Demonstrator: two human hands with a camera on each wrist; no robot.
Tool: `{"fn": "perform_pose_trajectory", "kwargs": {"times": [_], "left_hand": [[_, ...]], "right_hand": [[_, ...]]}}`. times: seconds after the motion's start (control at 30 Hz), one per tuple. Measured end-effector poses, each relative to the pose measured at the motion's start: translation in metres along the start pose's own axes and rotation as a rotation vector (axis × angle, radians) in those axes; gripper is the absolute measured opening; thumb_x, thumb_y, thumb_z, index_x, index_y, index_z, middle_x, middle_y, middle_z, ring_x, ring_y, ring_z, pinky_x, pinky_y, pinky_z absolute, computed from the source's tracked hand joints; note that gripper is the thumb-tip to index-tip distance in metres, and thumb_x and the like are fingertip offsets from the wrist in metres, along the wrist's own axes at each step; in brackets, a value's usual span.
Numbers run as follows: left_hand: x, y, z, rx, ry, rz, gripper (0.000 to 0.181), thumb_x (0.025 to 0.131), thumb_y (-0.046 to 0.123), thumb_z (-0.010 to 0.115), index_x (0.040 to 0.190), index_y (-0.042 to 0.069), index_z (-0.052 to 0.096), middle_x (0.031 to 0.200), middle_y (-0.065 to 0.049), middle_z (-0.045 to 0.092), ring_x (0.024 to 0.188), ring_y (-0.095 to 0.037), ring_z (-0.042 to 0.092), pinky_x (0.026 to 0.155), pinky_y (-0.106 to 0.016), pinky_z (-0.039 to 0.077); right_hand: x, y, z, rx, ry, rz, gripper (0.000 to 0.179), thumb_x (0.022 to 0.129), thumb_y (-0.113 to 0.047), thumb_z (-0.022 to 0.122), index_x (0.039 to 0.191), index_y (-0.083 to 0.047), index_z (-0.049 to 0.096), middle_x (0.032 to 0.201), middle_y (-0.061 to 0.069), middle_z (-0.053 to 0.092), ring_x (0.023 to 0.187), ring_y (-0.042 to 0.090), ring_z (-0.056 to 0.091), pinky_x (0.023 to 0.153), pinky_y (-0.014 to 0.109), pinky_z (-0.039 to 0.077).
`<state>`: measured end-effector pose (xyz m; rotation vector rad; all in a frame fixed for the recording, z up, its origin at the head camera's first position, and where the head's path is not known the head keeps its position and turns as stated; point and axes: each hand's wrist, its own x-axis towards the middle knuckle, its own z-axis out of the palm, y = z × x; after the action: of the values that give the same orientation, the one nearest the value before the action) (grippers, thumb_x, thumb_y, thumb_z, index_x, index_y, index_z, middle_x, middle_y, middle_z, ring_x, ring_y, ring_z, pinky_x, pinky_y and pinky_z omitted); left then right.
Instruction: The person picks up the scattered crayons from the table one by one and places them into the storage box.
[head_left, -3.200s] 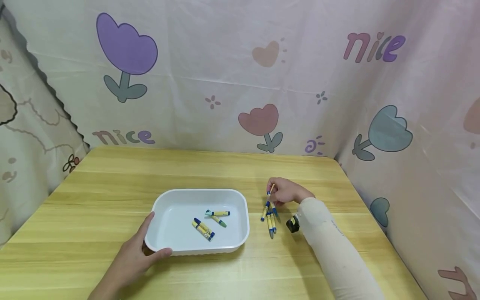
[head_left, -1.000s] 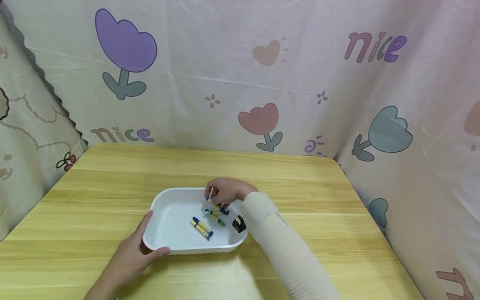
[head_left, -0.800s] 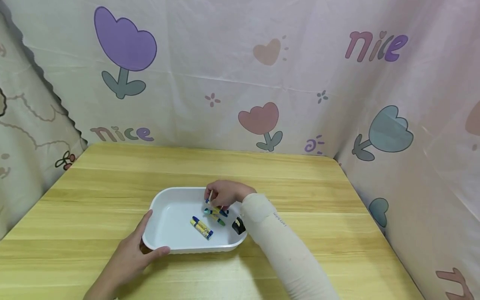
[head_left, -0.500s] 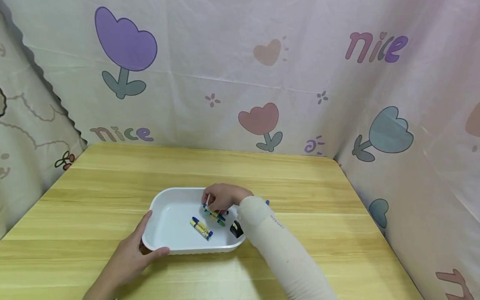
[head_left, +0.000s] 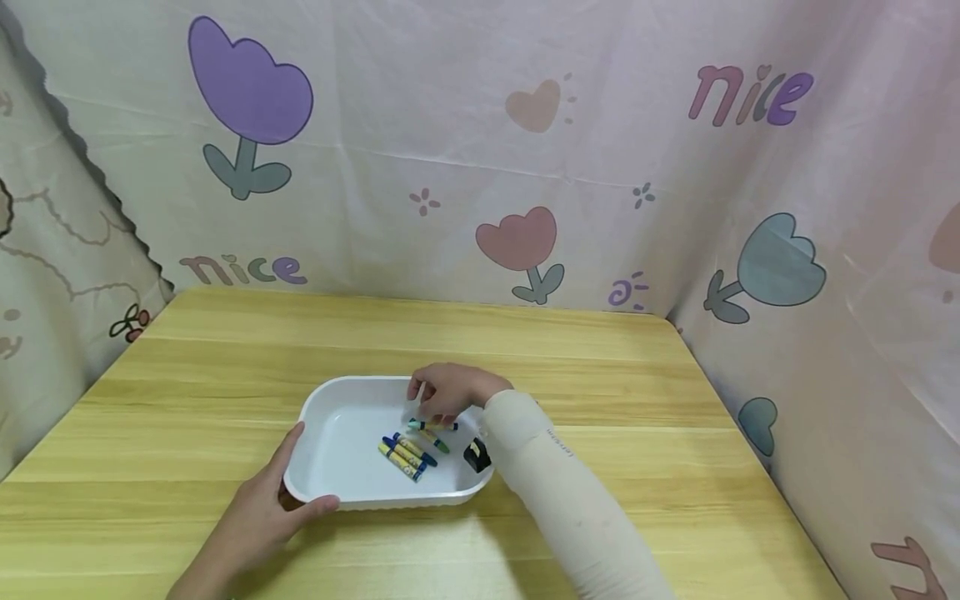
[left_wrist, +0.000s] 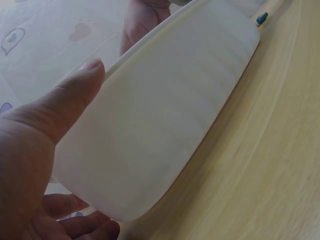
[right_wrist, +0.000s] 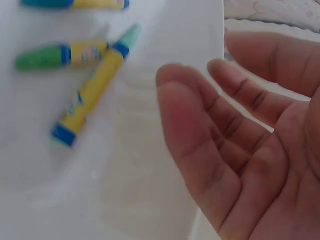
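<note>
Several crayons in yellow wrappers lie in a white plastic tray (head_left: 330, 417). A group of crayons (head_left: 408, 452) with dark blue ends lies side by side on its floor. Beside them a mint-tipped crayon (head_left: 442, 427) crosses a green crayon (right_wrist: 42, 57). My left hand (head_left: 258, 510) grips the tray's near left corner, thumb on the rim and fingers round the end wall, as the left wrist view shows. Over the tray's right part, my right hand (head_left: 453, 388) hovers with loosely bent fingers and nothing in them; the right wrist view shows its bare palm.
A crayon with a blue end (left_wrist: 262, 19) lies on the wooden table (head_left: 187, 400) beyond the tray's right end, mostly hidden by my sleeved right forearm (head_left: 577, 492) in the head view. A black wrist camera (head_left: 477, 455) hangs over the tray. Printed curtains (head_left: 420, 100) border the table.
My right hand has come from the crayon pile on the right to the tray with a crayon and let it go; it lies beside the blue-ended ones. My left hand stays at the tray.
</note>
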<state>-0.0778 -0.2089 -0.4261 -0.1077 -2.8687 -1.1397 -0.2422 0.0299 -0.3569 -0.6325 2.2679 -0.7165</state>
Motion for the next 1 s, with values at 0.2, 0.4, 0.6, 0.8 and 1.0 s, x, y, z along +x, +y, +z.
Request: {"fn": "perform_pose_trajectory", "kwargs": {"times": [0.2,0.4,0.6,0.8,1.0], "left_hand": [[0.0,-0.001,0.0,0.0,0.001,0.003,0.106,0.073,0.046,0.071,0.148,0.019,0.001,0.135,-0.032,0.033,0.114,-0.047,0.042,0.085,-0.061,0.035],[0.0,-0.001,0.0,0.002,-0.002,0.001,0.107,0.073,0.047,0.071,0.148,0.019,0.0,0.135,-0.032,0.034,0.113,-0.045,0.043,0.085,-0.06,0.036],[0.001,0.001,-0.001,0.016,-0.004,-0.001,0.107,0.074,0.048,0.071,0.148,0.017,0.0,0.136,-0.032,0.032,0.114,-0.047,0.042,0.085,-0.061,0.035],[0.0,0.0,0.0,0.014,-0.003,0.009,0.107,0.073,0.047,0.071,0.148,0.016,0.001,0.135,-0.034,0.033,0.113,-0.049,0.041,0.085,-0.062,0.034],[-0.001,0.0,-0.001,0.015,-0.002,0.011,0.107,0.073,0.047,0.071,0.148,0.016,0.001,0.135,-0.034,0.032,0.113,-0.049,0.041,0.085,-0.062,0.034]], "right_hand": [[-0.01,0.002,-0.015,0.005,0.083,0.015,0.024,0.087,-0.015,0.062,0.109,-0.011,0.056,0.091,0.006,0.056,0.073,0.018,0.059,0.06,0.027,0.051],[-0.025,0.017,-0.033,0.054,0.151,0.013,0.022,0.088,-0.015,0.061,0.109,-0.011,0.055,0.091,0.008,0.058,0.075,0.021,0.061,0.061,0.029,0.052],[-0.044,0.045,-0.052,0.171,0.195,0.009,0.022,0.089,-0.013,0.058,0.11,-0.008,0.053,0.095,0.014,0.056,0.079,0.027,0.06,0.064,0.033,0.053],[-0.058,0.081,-0.058,0.203,0.228,0.073,0.027,0.089,-0.011,0.058,0.113,-0.002,0.051,0.097,0.019,0.056,0.084,0.036,0.059,0.065,0.037,0.052],[-0.069,0.112,-0.057,0.208,0.248,0.171,0.03,0.088,-0.01,0.059,0.115,0.0,0.05,0.089,0.015,0.056,0.076,0.029,0.059,0.067,0.04,0.052]]}}
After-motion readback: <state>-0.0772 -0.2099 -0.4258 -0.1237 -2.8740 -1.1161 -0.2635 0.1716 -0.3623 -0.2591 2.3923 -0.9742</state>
